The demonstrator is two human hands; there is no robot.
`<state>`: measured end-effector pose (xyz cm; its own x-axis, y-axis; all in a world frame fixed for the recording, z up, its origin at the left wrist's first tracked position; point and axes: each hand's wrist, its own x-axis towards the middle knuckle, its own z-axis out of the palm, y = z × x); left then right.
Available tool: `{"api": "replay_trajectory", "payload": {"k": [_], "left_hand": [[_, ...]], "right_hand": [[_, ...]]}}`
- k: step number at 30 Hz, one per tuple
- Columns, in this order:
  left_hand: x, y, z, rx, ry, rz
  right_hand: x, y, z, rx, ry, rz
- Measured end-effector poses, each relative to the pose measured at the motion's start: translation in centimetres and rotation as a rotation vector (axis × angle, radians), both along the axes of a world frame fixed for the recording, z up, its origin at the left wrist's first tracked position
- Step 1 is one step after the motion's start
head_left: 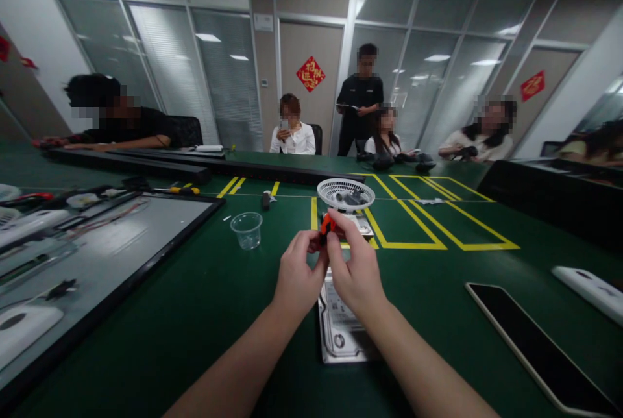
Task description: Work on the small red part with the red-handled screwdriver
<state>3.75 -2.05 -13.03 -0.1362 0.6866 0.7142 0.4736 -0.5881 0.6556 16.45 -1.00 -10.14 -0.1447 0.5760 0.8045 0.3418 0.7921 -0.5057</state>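
Both of my hands meet in the middle of the view, closed around a small orange-and-black object (328, 226) whose kind I cannot make out. My left hand (299, 269) grips it from the left with bent fingers, and my right hand (355, 262) pinches it from the right. Below them a silver hard drive (339, 340) lies on the green table, partly covered by my right hand and forearm. Just behind my fingers sits a second drive-like metal part (363, 223), and beyond it a white slotted basket (346, 194) holds dark small parts.
A clear plastic cup (247, 231) stands left of my hands. A large black-framed panel (160, 236) with loose parts fills the left side. At right lie a smartphone (535, 340) and a white power strip (591, 291). Several people sit or stand beyond the table.
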Motion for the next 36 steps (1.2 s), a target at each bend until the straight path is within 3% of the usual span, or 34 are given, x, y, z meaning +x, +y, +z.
{"api": "replay_trajectory", "payload": {"k": [7,36], "left_hand": [[-0.09,0.07,-0.23,0.005,0.005,0.05],[-0.07,0.19,-0.48,-0.032,-0.024,-0.006]], "right_hand": [[-0.04,0.08,-0.03,0.022,-0.01,-0.016],[-0.08,0.22,-0.19,0.015,-0.002,0.013]]}}
